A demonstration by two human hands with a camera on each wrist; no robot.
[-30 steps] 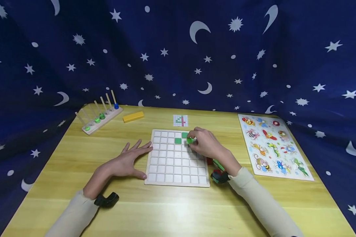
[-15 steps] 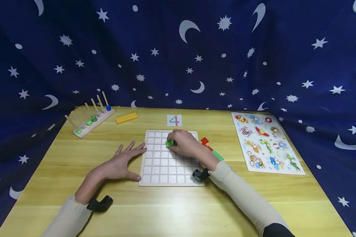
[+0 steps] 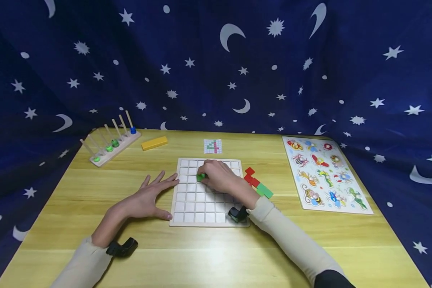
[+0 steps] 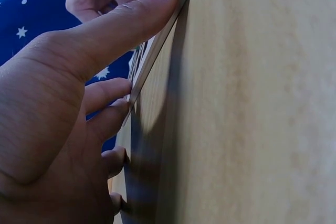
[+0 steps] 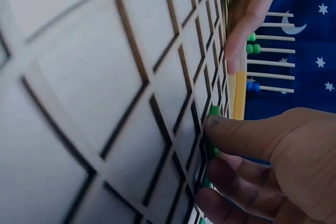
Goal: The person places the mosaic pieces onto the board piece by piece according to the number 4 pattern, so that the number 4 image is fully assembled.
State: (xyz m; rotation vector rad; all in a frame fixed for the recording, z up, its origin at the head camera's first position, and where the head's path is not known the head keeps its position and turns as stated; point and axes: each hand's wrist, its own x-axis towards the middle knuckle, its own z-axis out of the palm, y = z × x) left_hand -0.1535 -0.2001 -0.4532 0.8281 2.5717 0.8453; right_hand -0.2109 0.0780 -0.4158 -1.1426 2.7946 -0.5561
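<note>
In the head view a white gridded board [image 3: 190,217] lies on the table. My right hand [image 3: 219,176] pinches a small green square tile [image 3: 200,177] over the upper left part of the grid. The right wrist view shows thumb and fingers around that green tile [image 5: 214,111], close to the grid cells. My left hand [image 3: 144,201] has its fingers spread along the board's left edge. In the left wrist view its thumb [image 4: 152,11] rests on the board's rim. Part of the grid is hidden beneath my right hand.
Red tiles [image 3: 251,181] and green tiles [image 3: 265,190] lie right of the board. A small patterned card [image 3: 213,146] is behind it. Farther off are a peg stand [image 3: 117,150] with beads, a yellow block [image 3: 155,143] and an insect puzzle board [image 3: 320,200].
My right hand has moved left across the grid with the green tile, coming lower over the cells. The left hand stays at the board's edge. The head view has shifted slightly.
</note>
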